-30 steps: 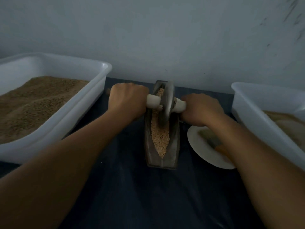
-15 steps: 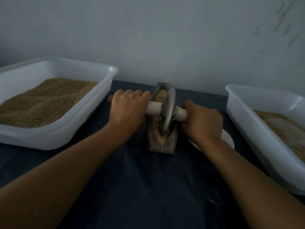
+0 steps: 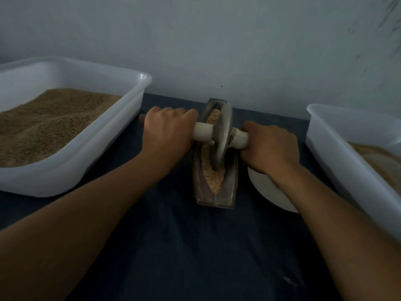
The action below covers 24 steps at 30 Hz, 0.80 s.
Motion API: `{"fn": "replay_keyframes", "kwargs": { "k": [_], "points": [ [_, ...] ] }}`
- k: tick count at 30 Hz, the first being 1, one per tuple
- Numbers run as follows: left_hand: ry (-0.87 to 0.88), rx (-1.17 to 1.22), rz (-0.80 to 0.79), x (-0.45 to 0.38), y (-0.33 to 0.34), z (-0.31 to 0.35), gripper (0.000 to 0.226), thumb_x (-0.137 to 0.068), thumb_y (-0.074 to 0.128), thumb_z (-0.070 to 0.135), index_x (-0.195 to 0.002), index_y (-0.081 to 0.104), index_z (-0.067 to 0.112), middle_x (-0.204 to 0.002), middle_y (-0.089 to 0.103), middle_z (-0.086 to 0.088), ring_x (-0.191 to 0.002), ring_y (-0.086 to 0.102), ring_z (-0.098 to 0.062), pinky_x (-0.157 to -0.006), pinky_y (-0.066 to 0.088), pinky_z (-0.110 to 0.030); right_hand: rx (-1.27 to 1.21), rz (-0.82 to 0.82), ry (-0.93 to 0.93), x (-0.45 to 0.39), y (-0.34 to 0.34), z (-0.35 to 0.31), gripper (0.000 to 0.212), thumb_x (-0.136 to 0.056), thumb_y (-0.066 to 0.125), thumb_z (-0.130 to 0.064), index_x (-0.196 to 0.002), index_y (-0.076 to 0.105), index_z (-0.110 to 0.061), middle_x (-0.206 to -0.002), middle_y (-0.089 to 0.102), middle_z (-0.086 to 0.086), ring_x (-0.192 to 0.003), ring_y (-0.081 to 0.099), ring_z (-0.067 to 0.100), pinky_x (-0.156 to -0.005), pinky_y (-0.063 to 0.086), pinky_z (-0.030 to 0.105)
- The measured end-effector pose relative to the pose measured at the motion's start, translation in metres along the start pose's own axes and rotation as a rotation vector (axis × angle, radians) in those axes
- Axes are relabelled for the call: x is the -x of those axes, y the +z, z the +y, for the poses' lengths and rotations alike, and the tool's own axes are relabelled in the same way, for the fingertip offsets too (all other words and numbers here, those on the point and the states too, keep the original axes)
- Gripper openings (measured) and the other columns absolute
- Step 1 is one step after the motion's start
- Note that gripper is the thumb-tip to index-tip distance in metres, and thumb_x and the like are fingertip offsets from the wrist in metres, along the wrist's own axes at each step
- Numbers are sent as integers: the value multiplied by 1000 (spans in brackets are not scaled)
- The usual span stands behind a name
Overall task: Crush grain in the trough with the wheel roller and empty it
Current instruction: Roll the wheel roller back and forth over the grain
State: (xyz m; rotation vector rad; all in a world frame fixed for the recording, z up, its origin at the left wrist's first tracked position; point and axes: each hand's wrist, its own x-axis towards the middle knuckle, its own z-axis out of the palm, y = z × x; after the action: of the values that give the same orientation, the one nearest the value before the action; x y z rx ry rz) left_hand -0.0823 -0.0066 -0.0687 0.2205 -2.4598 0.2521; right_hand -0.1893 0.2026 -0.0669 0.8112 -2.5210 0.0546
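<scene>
The trough (image 3: 214,187) sits on the dark cloth (image 3: 195,246) in the middle, between two big white tubs. The wheel (image 3: 221,135) stands on its edge inside the trough, about halfway along, and leans a little to one side. A pale handle goes through the wheel and sticks out both ways. The left hand (image 3: 168,132) holds one end with its fingers curled tight around it, and the right hand (image 3: 271,146) holds the other end the same way. The grain (image 3: 213,177) lies in the trough, some in front of the wheel and some behind it. It looks lumpy and light, and I cannot tell how much is crushed. So I think the crushing is going on now and is not finished. The trough is full and flat on the cloth, so the emptying is not done yet. The left tub (image 3: 71,161) is piled with brown grain. The right tub (image 3: 338,148) has something paler in it, maybe the crushed stuff, but that is a guess. A white plate (image 3: 267,192) sits just beside the trough, partly under the right arm. What is left is more rolling, then lifting the wheel out, then tipping the trough.
</scene>
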Motion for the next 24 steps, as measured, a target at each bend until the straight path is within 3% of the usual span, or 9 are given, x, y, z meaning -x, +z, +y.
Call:
{"fn": "replay_keyframes", "kwargs": {
  "k": [5,8,14,17,22,24],
  "points": [
    [-7,-58,-104,-23,13,-4,22,-87,68,36,-87,49,26,-74,46,3,-65,42,-18,-64,31,-35,-33,-201,-25,-28,1,7,13,-72,60,-45,-78,52,-38,-69,49,-13,-57,39,12,-50,24,25],
    [-24,-54,-187,-36,16,-5,27,-88,67,37,-87,41,29,-74,44,2,-67,44,-19,-64,33,-36,-69,-330,-48,-46,2,11,17,-69,64,-48,-82,59,-38,-78,60,-10,-65,52,15,-51,32,25],
    [-19,-84,-244,-54,20,-7,19,-87,68,37,-91,52,28,-75,46,1,-68,45,-20,-50,19,-30,-156,-509,-46,-73,12,19,23,-65,65,-52,-76,65,-32,-76,63,-8,-67,59,13,-56,44,30],
    [-32,-67,-276,-61,23,-9,18,-87,69,38,-94,55,28,-72,41,1,-70,45,-21,-48,16,-29,-154,-545,-64,-82,17,21,26,-68,64,-49,-78,68,-26,-76,65,-3,-67,61,14,-59,48,31],
    [-32,-66,-293,-66,25,-10,20,-86,67,37,-103,64,26,-76,47,0,-69,45,-22,-54,27,-33,-170,-585,-93,-89,15,21,23,-69,70,-46,-77,68,-25,-78,65,-1,-68,62,16,-57,46,30],
    [-27,-76,-283,-65,25,-9,20,-86,68,37,-102,64,25,-71,43,1,-67,43,-21,-51,23,-31,-159,-568,-86,-87,14,21,22,-71,72,-45,-78,69,-24,-78,65,-1,-68,62,16,-58,46,30]
  ]
}}
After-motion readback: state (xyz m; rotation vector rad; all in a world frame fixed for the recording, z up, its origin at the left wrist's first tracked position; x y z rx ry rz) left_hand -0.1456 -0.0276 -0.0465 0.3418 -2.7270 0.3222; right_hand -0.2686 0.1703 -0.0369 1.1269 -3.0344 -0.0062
